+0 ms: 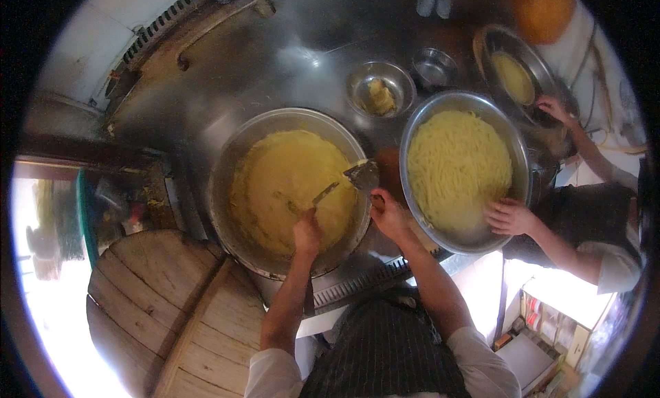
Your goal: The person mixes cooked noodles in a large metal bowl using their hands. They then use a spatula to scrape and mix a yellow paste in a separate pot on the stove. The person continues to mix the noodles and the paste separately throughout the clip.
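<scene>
A wide metal pot (221, 212) of thick yellow mash (289, 161) stands before me. Over the mash, my left hand (307, 234) is closed round a narrow metal tool (325, 194); its kind I cannot make out. At the pot's right rim, my right hand (390, 218) grips a scraper (363, 174) with a dark, flat blade, smeared with some yellow mash. Right of the pot sits a large metal basin (520, 161) heaped with pale yellow strips (459, 166). A co-worker's hand (509, 216) rests at that basin's near right edge.
Behind stand a metal bowl (354, 89) with a yellow lump and a smaller bowl (434, 66). The co-worker's other hand (552, 108) touches a far right pan (543, 71). A round wooden lid (148, 295) lies at the lower left. A bar (223, 28) lies along the back.
</scene>
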Demonstrator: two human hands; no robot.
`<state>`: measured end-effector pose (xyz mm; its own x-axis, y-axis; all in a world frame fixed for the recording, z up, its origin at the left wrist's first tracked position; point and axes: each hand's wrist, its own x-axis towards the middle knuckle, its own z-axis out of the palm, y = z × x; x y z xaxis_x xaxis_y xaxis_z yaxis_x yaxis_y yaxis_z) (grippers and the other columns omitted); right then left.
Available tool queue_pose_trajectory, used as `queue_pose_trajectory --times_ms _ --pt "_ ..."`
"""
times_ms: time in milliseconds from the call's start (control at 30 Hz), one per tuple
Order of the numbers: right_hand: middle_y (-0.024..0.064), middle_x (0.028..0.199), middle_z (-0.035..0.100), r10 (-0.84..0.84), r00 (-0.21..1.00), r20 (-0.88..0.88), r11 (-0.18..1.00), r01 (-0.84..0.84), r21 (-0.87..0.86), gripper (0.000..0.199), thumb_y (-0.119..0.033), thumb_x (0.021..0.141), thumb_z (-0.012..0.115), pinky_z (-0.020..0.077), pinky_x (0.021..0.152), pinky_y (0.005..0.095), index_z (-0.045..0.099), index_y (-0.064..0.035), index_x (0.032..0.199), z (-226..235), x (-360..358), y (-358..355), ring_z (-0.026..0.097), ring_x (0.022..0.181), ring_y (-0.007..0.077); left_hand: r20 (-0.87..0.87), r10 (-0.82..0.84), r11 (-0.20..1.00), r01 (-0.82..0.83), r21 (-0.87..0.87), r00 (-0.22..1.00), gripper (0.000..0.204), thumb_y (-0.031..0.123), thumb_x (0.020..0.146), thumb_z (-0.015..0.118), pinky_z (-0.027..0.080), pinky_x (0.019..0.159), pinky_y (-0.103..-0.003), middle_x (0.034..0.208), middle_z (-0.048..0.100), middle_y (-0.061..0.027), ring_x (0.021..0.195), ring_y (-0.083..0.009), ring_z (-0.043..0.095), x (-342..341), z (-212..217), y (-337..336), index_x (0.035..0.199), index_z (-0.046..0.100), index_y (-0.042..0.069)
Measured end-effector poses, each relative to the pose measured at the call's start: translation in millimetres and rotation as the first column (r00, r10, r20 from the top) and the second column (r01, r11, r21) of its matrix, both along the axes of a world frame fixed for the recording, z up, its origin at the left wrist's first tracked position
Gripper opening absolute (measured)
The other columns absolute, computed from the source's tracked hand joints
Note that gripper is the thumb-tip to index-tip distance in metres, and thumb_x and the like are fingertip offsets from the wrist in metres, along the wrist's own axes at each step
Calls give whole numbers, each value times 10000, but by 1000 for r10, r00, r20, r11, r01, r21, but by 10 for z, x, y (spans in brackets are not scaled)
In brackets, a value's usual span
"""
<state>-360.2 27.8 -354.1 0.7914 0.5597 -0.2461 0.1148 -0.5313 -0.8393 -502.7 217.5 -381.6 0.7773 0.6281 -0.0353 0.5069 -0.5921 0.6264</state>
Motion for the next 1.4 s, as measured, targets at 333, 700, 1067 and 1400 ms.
queue_pose_trajectory --times_ms 333,700,1067,1400 --pt "207 928 586 112 968 226 951 -170 258 404 -61 732 587 476 699 394 486 -73 1123 854 -314 929 592 857 358 248 727 516 -270 -813 640 262 62 839 502 425 586 -268 812 608 -96 640 -176 519 -727 -155 740 1073 587 -19" --pt "203 960 568 262 965 3 965 -262 -23 318 -61 786 528 445 750 422 447 -11 1089 277 -808 862 568 889 366 -11 436 843 -413 -344 900 202 -6 774 477 443 609 -360 864 603 -213 663 -306 546 -904 -432 836 942 587 -23" --pt "232 1112 449 158 944 290 974 -101 -203 582 -9 738 574 447 755 444 290 -8 1245 753 -890 580 520 955 396 105 459 483 -148 -863 882 607 414 830 595 442 710 -339 955 577 -86 877 -199 539 -170 134 -231 1220 354 16" --pt "49 1031 517 115 810 -575 907 151 394 307 -220 838 556 427 800 314 502 -49 1086 486 -911 573 508 979 180 77 582 65 48 -997 809 276 315 886 541 446 692 -278 878 565 -49 790 -136 539 -337 866 -253 938 529 44"
